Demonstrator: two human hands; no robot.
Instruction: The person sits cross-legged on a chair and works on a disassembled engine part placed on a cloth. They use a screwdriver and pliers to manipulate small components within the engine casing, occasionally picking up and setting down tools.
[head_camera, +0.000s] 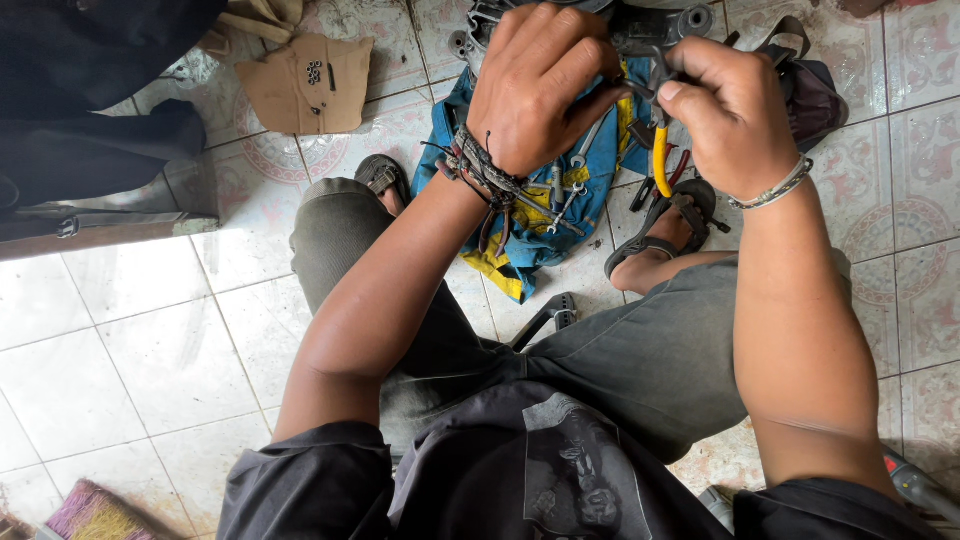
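Looking down, we see our left hand (540, 85) curled over a dark grey metal engine part (640, 25) at the top of the view, fingers bent against it. Our right hand (730, 120) is clamped on yellow-handled pliers (660, 150), whose nose points up at that same part. Both hands sit close together above a blue and yellow cloth strewn with spanners (545, 215), spread on the patterned tile floor (150, 340) between our sandalled feet. A brown cardboard piece carrying small washers (308, 85) lies well to the left.
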